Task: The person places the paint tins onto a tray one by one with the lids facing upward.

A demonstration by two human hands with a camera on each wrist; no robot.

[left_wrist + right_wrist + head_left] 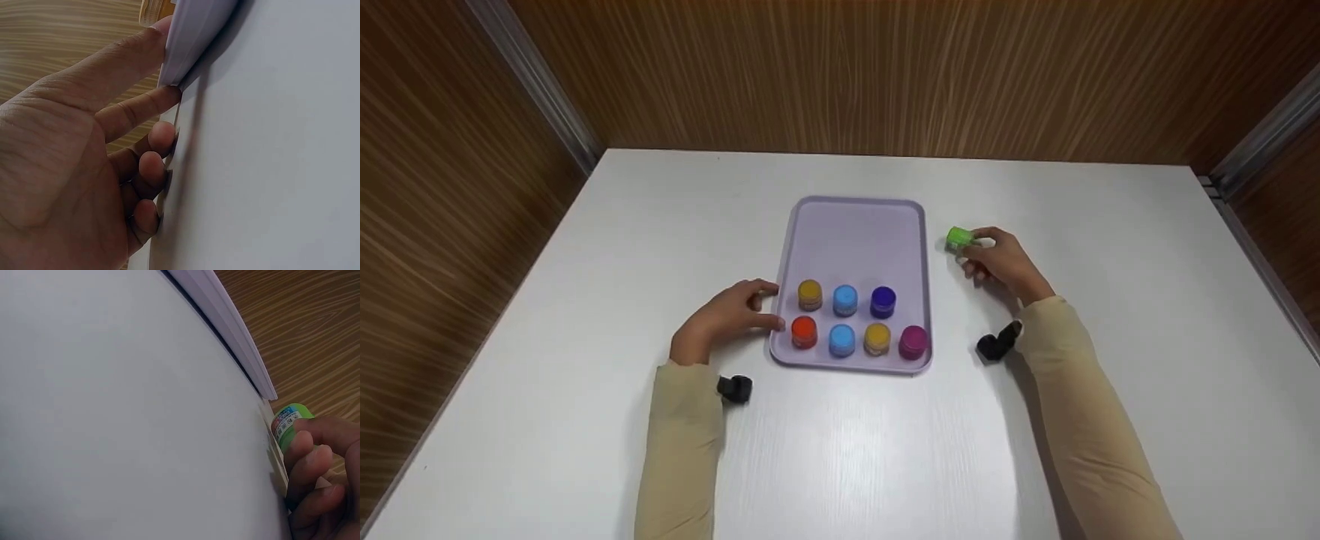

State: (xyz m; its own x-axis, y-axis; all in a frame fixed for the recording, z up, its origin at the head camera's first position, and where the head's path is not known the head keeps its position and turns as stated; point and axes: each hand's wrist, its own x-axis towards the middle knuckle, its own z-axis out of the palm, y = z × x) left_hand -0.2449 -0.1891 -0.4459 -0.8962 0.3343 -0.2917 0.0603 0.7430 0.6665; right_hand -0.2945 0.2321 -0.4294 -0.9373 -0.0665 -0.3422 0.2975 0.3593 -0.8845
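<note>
A lilac tray (855, 240) lies on the table, with two rows of small lidded paint jars at its near end. My left hand (731, 309) touches its left rim, the thumb at the edge near the red jar (804, 332) and the forefinger farther along. From the left wrist, the thumb tip (163, 25) overlaps the tray's rim (194, 34) while the other fingers bend loosely below. Beyond the tray's right side, my right hand (997, 259) pinches a green paint jar (958, 238), held tilted. Printed characters show on the jar's label (288, 424) in the right wrist view.
Behind the red jar stands an ochre jar (810, 295), with light blue (845, 300) and dark blue (883, 301) ones beside it. The front row also has light blue (841, 340), yellow (877, 339) and magenta (913, 342) jars. Wood-grain panels (847, 75) border the white table (870, 442).
</note>
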